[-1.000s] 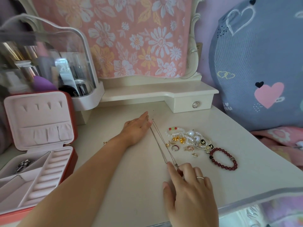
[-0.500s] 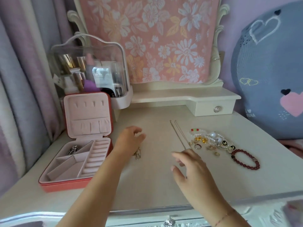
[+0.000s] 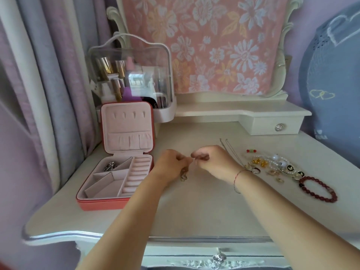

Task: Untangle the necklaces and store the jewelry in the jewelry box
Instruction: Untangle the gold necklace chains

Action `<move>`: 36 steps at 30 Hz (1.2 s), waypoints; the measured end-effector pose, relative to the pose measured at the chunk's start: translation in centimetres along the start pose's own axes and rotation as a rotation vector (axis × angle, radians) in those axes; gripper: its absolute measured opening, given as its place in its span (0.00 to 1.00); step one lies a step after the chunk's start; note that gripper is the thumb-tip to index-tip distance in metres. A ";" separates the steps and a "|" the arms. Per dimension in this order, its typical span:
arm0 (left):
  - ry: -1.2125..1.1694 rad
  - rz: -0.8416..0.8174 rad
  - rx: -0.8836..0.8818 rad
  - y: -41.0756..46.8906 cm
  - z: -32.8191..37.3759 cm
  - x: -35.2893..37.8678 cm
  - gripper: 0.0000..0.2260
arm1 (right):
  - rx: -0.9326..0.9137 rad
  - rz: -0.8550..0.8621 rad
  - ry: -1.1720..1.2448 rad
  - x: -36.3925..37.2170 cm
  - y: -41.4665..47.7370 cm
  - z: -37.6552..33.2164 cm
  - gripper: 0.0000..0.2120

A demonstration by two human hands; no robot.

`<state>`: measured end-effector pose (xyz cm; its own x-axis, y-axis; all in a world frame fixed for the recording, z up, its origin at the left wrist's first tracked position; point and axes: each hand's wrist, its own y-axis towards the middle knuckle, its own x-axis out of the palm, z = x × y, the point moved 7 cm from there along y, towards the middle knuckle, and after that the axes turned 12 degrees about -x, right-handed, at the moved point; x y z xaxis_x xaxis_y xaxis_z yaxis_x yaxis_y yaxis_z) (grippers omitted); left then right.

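The cream-white painted desk carried the coral-red square jewelry box, open at the left. A second earlier we had pressed the thin silver necklace chains out straight. Now they lay freed beside the heap of loose jewelry. Our left hand and right hand had moved on, their curled fingers pinching a fine gold pendant chain just above the desk, near the box. We judged it the next piece to store. On the grey-blue heart cushion we read only "I" and a heart.

The counter before me was smooth, matt cream paint. My box had a soft, matt pink lining. The bracelet beads shone glossy red, and the case was clear, glossy plastic.
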<state>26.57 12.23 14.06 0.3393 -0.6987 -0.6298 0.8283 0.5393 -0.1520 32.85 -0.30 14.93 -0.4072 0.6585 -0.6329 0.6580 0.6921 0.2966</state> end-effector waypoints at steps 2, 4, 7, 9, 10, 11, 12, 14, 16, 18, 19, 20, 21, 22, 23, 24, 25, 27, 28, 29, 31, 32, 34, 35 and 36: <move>-0.206 -0.086 0.002 0.2 0.8 0.2 0.13 | -0.015 0.013 0.054 -0.5 0.2 -0.1 0.09; -0.371 -0.147 0.013 0.4 1.8 0.7 0.10 | -0.032 0.044 0.143 -1.1 0.4 -0.4 0.07; -0.501 -0.106 0.026 0.7 2.5 0.9 0.08 | -0.039 0.108 0.274 -1.7 0.3 -0.4 0.09; -0.579 -0.079 0.034 0.8 2.5 1.0 0.07 | -0.017 0.151 0.340 -1.7 -0.1 0.0 0.09; -0.602 -0.073 0.038 0.8 2.5 1.1 0.07 | -0.001 0.164 0.375 -1.6 -0.4 0.2 0.08; -0.620 -0.074 0.044 0.8 2.4 1.1 0.06 | 0.010 0.171 0.394 -1.4 -0.6 0.4 0.08; -0.643 -0.087 0.053 0.8 2.3 1.2 0.05 | 0.013 0.176 0.387 -1.2 -0.8 0.5 0.08; -0.703 -0.140 0.071 0.8 2.1 1.5 0.03 | -0.005 0.196 0.343 -1.1 -0.9 0.4 0.07; -0.742 -0.197 0.091 0.6 2.2 1.6 0.03 | -0.025 0.216 0.296 -1.2 -0.9 0.2 0.06; -0.746 -0.213 0.107 0.5 2.4 1.7 0.03 | -0.030 0.237 0.248 -1.5 -0.9 0.3 0.06; -0.738 -0.204 0.111 0.5 2.6 1.7 0.03 | -0.026 0.254 0.238 -1.8 -0.9 0.4 0.06; -0.726 -0.189 0.117 0.5 2.7 1.7 0.03 | -0.018 0.270 0.239 -2.1 -1.0 0.5 0.07; -0.716 -0.178 0.124 0.4 2.8 1.6 0.04 | -0.011 0.283 0.243 -2.3 -1.0 0.6 0.07; -0.712 -0.173 0.132 0.3 2.9 1.6 0.04 | -0.007 0.293 0.248 -2.5 -1.1 0.6 0.06; -0.719 -0.173 0.138 0.2 2.9 1.6 0.04 | 0.000 0.301 0.257 -2.6 -1.1 0.7 0.05; -0.735 -0.174 0.143 0.1 2.9 1.5 0.04 | 0.012 0.301 0.275 -2.6 -1.2 0.7 0.03; -0.759 -0.176 0.146 -0.1 2.9 1.4 0.04 | 0.029 0.293 0.302 -2.5 -1.3 0.8 0.03; -0.816 -0.180 0.148 -0.2 3.0 1.3 0.04 | 0.067 0.236 0.346 -1.8 -1.2 0.8 0.07; -0.851 -0.187 0.149 -0.3 3.0 1.2 0.04 | 0.080 0.189 0.345 -1.3 -1.2 0.8 0.09; -0.888 -0.196 0.150 -0.3 3.1 1.1 0.05 | 0.086 0.143 0.343 -0.8 -1.2 0.7 0.10; -0.961 -0.219 0.151 -0.4 3.2 0.9 0.05 | 0.078 0.091 0.345 -0.3 -1.2 0.5 0.08; -0.993 -0.231 0.151 -0.4 3.2 0.9 0.05 | 0.063 0.081 0.355 -0.2 -1.3 0.4 0.06; -1.042 -0.244 0.145 -0.4 3.3 0.8 0.08 | 0.044 0.069 0.408 -0.2 -1.4 0.2 0.03; -1.059 -0.248 0.141 -0.4 3.3 0.7 0.09 | 0.044 0.068 0.442 -0.3 -1.5 0.0 0.02; -1.076 -0.258 0.139 -0.4 3.3 0.8 0.10 | 0.043 0.068 0.464 -0.3 -1.5 -0.1 0.01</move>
<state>27.95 9.94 16.14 0.3036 -0.8616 0.4067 0.9495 0.3092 -0.0538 31.92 -1.53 14.76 -0.5956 0.7716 -0.2235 0.7149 0.6360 0.2904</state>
